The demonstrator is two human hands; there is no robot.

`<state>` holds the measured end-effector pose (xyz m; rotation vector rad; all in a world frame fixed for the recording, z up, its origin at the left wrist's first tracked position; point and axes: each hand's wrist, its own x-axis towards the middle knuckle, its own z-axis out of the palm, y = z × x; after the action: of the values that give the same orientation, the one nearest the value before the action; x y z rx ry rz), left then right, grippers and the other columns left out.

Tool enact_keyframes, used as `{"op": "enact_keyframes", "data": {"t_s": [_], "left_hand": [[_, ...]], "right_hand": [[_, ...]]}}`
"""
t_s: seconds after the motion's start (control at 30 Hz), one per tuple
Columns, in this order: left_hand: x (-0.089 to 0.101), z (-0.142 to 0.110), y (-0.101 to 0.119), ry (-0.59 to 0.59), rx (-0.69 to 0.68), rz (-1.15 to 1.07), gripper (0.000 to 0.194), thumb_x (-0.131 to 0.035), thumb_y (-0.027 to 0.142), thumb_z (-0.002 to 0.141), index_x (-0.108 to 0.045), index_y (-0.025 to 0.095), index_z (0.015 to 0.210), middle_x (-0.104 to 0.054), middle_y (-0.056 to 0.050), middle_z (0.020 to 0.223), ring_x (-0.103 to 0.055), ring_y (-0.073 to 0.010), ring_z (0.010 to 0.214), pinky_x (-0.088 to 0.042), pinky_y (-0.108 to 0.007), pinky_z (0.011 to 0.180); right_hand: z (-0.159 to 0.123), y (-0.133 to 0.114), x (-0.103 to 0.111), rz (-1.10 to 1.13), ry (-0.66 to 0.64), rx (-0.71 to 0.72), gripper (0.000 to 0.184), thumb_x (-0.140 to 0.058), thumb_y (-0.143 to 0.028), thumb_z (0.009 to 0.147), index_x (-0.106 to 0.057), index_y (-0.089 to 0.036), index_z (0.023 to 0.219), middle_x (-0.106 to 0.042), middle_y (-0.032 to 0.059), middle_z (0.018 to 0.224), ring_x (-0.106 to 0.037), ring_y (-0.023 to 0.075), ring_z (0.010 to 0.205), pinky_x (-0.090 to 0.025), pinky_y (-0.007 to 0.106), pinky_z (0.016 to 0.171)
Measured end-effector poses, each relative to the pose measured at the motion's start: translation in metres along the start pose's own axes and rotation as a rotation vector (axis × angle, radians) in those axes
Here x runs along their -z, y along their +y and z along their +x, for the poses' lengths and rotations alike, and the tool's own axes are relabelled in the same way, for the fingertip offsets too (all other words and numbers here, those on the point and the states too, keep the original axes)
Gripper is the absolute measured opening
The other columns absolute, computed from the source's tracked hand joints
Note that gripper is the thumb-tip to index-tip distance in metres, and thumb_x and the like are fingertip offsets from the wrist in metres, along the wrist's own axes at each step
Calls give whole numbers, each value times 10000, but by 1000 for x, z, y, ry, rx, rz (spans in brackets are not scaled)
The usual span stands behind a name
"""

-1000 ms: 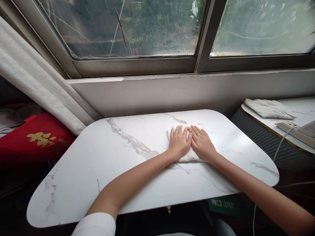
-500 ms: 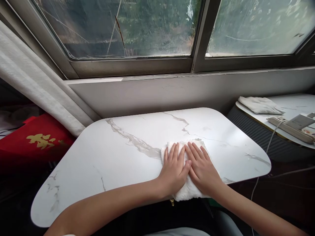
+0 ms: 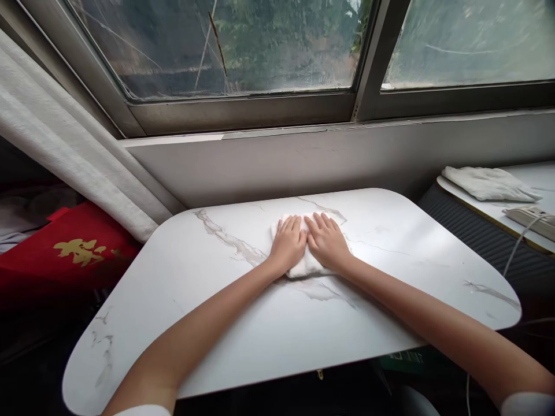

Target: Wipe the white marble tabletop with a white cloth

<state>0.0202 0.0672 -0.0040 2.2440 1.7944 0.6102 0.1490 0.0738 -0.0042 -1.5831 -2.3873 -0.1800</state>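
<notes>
A white folded cloth [image 3: 307, 267] lies flat on a white marble-patterned table [image 3: 260, 341], around its middle. My left hand [image 3: 288, 245] rests palm down on the cloth's left half, its fingers stretched out towards the window. Beside it, my right hand [image 3: 328, 242] presses flat on the right half with straight fingers. Both hands lie on top of the cloth without gripping it, and they cover much of it. The two thumbs meet or nearly meet near the cloth's middle.
A window [image 3: 243, 52] and a low wall [image 3: 277, 162] rise behind the table. On the left hang a pale curtain [image 3: 73, 138] and a red bag [image 3: 39, 254]. At right, a second table holds another white cloth [image 3: 488, 184] and a power strip [image 3: 531, 219] with a cable.
Both hands have slid the cloth away from the table's near edge towards the window. My arms are stretched further out, and the view has shifted slightly.
</notes>
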Motion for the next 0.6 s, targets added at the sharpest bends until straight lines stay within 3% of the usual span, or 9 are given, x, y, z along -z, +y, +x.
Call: {"op": "enact_keyframes", "data": {"t_s": [0.17,0.3,0.43,0.6], "left_hand": [[5,58,-26,55,155,30,455,-293,177,919,-455,101,1338,-454,-127,1442,-353,-234,1365,-184,-459,1161],[7,87,-43,93,155,43,442,-289,186,925,-480,108,1316,-477,-119,1423,-384,-229,1340,-207,-428,1155],[7,99,-54,98,142,56,450,-292,189,929,-465,81,1329,-488,-130,1412,-402,-232,1325,-214,-415,1154],[5,93,-55,105,145,83,458,-294,199,938,-442,93,1359,-441,-118,1455,-352,-222,1362,-199,-409,1162]], "right_hand": [[62,-5,-20,60,55,-72,458,-329,-219,927,-508,-136,1339,-489,143,1406,-386,304,1307,-274,442,1063],[96,-8,-30,104,73,-102,420,-346,-206,905,-552,-139,1265,-518,146,1370,-407,297,1277,-292,444,1036],[111,-9,-34,139,72,-131,403,-353,-211,897,-565,-150,1235,-524,143,1363,-418,289,1266,-291,446,1033],[108,-8,-31,164,44,-114,439,-353,-218,900,-530,-143,1295,-473,137,1421,-370,280,1319,-256,440,1070]]}}
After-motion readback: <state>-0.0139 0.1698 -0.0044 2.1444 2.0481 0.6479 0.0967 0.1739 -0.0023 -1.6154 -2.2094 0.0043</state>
